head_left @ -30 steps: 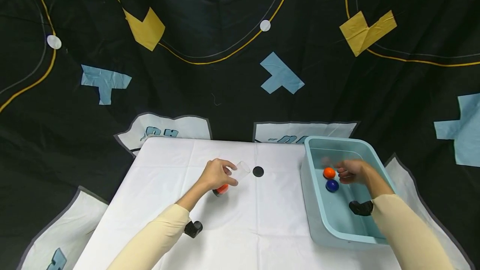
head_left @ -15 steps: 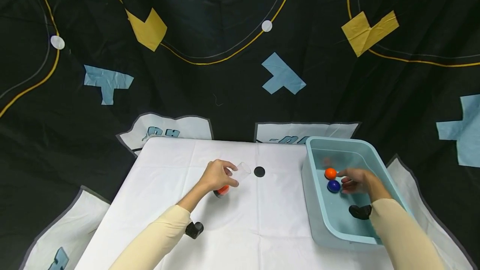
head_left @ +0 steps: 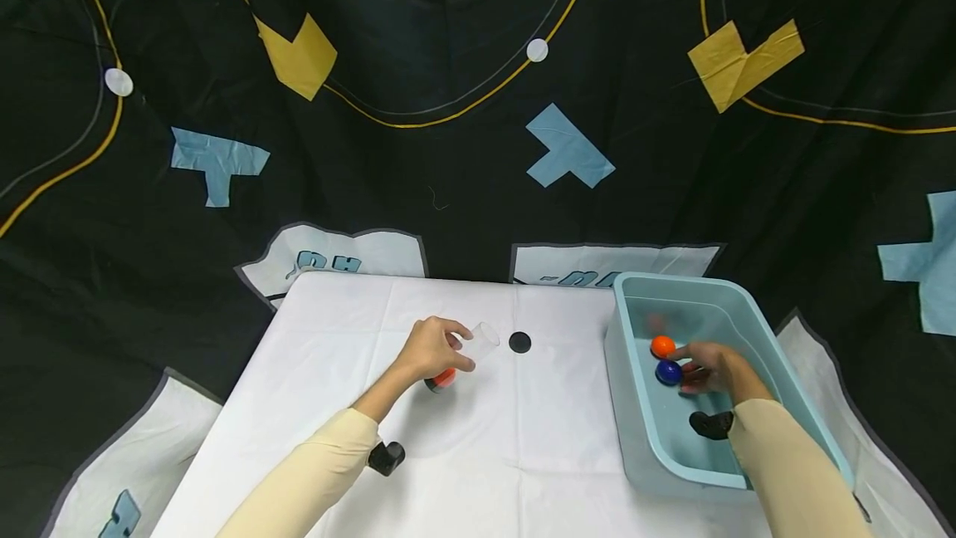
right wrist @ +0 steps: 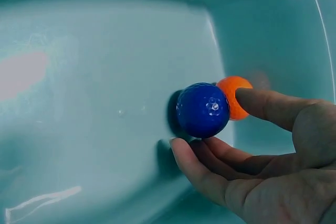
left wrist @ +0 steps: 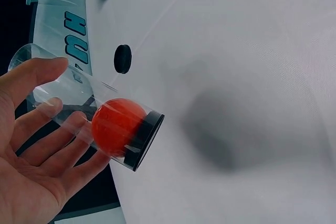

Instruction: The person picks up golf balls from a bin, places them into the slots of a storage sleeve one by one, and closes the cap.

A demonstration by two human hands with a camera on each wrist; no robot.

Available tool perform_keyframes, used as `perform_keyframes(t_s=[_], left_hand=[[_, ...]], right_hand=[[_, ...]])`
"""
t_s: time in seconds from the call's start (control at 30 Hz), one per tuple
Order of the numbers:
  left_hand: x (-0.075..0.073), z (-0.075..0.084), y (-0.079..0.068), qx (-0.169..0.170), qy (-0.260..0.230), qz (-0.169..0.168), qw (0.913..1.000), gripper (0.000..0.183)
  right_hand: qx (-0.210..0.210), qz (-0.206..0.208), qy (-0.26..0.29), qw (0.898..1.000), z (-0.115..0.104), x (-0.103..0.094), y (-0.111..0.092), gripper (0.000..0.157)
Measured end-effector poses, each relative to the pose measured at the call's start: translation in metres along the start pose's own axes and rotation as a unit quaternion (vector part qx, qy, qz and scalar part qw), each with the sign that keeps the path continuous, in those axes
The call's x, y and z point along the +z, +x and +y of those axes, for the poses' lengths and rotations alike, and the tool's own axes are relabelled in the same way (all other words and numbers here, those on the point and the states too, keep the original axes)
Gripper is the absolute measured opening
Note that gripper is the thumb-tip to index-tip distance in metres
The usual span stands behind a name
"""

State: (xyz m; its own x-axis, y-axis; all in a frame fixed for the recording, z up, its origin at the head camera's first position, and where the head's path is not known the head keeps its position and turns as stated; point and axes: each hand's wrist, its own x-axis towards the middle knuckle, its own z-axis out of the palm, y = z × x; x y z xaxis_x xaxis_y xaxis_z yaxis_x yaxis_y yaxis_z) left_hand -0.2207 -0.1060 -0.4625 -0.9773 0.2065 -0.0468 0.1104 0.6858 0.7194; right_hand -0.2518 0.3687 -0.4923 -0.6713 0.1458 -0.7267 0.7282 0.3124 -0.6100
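Note:
My left hand (head_left: 433, 349) holds a clear plastic tube (left wrist: 94, 86) tilted above the white table, its thumb on one side and fingers on the other. Inside the tube, a red-orange ball (left wrist: 118, 125) lies against the black cap (left wrist: 144, 141) at the lower end. My right hand (head_left: 715, 368) reaches down into the light blue bin (head_left: 626, 413). Its thumb and fingers are spread around a blue golf ball (right wrist: 202, 109), with fingertips close below it; whether they touch it I cannot tell. An orange ball (right wrist: 231, 95) sits behind the blue one, near the thumb tip.
A round black disc (head_left: 519, 342) lies flat on the white table (head_left: 456, 471), between the left hand and the bin. The bin stands at the table's right side, with high walls around my right hand. Behind the table hangs a dark cloth (head_left: 448, 181) with tape shapes.
My right hand has moved from beside the orange ball slightly toward me, to the blue golf ball. The left hand keeps holding the tube in the same place.

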Motion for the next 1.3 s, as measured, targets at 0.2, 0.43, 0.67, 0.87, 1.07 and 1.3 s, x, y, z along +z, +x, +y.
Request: perform_keyframes(t_s=[0.2, 0.43, 0.67, 0.87, 1.07, 1.3], left_hand=[[0.0, -0.002, 0.0, -0.002, -0.001, -0.004, 1.0, 0.039], [0.001, -0.003, 0.002, -0.001, -0.007, -0.007, 1.0, 0.04], [0.003, -0.002, 0.001, 0.0, -0.008, -0.008, 0.9999, 0.039], [0.005, -0.002, 0.001, -0.001, -0.009, -0.007, 0.9999, 0.039], [0.009, 0.001, 0.004, -0.003, -0.005, -0.014, 0.9999, 0.038], [0.008, 0.005, 0.005, -0.003, -0.007, -0.018, 0.9998, 0.04]], right_hand=[[0.011, 0.007, 0.005, 1.0, 0.0, 0.004, 0.004, 0.052], [0.022, 0.008, -0.009, 1.0, -0.003, 0.007, 0.002, 0.048], [0.012, -0.015, 0.01, 1.0, -0.001, 0.006, 0.004, 0.054], [-0.001, -0.035, 0.017, 0.999, -0.001, 0.001, 0.002, 0.058], [-0.02, -0.079, -0.012, 0.997, -0.014, -0.011, -0.014, 0.059], [-0.078, -0.11, -0.053, 0.989, -0.048, -0.013, -0.043, 0.053]])
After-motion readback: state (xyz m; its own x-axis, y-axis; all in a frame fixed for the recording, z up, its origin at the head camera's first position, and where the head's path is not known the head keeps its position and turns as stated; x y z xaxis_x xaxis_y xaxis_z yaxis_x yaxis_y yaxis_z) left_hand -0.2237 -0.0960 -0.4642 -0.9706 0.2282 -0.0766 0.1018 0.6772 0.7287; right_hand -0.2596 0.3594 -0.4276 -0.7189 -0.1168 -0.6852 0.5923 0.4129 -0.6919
